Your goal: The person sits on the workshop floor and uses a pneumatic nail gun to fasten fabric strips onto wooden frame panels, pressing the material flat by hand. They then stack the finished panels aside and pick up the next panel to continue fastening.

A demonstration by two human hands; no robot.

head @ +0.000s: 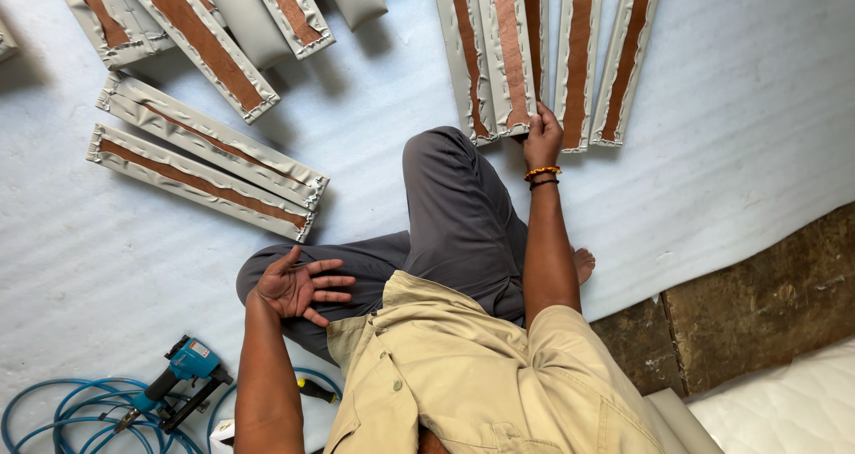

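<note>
I sit cross-legged on a white foam sheet [730,106]. My right hand [541,135] reaches forward and grips the near end of an upholstered grey panel [509,53] that lies back side up, showing its brown board strip. That panel lies in a row of similar panels [623,57] ahead of me. My left hand [298,286] hovers palm up over my left knee, fingers spread, holding nothing.
Two more grey panels [200,167] lie at the left, and several others [200,35] at the top left. A blue pneumatic stapler [185,369] with a coiled blue hose [62,414] sits at the lower left. Brown boards [757,302] and a white mattress edge [793,409] are at the lower right.
</note>
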